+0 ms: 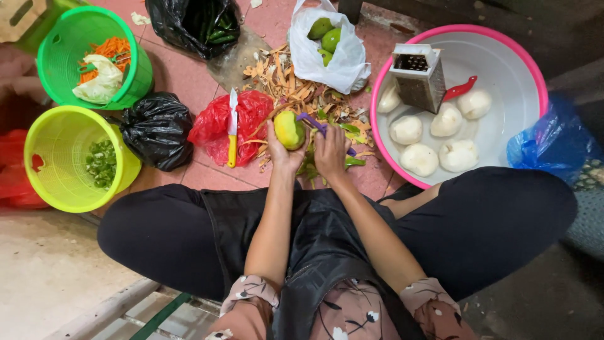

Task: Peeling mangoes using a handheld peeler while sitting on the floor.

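Near the middle of the frame the left hand (281, 150) is wrapped around a yellow-green mango (289, 130), holding it up above the tiled floor, while the right hand (331, 151) just beside it grips a purple-handled peeler (316, 124) whose head lies against the fruit's right side. Under and behind both hands spreads a heap of orange and green peelings (296, 85). To the left of the mango a yellow-handled knife (232, 129) rests on a crumpled red plastic bag (248, 116). In the upper middle a white plastic bag (343, 60) holds more green mangoes (326, 36). At right a pink-rimmed white basin (503, 69) holds several peeled white pieces (434, 135) and a metal box grater (418, 75) with a red handle. At left stand two green baskets: the upper one (63, 38) with orange shreds, the lower, yellower one (56, 157) with chopped green bits. Black bags lie between them and at the top of the frame
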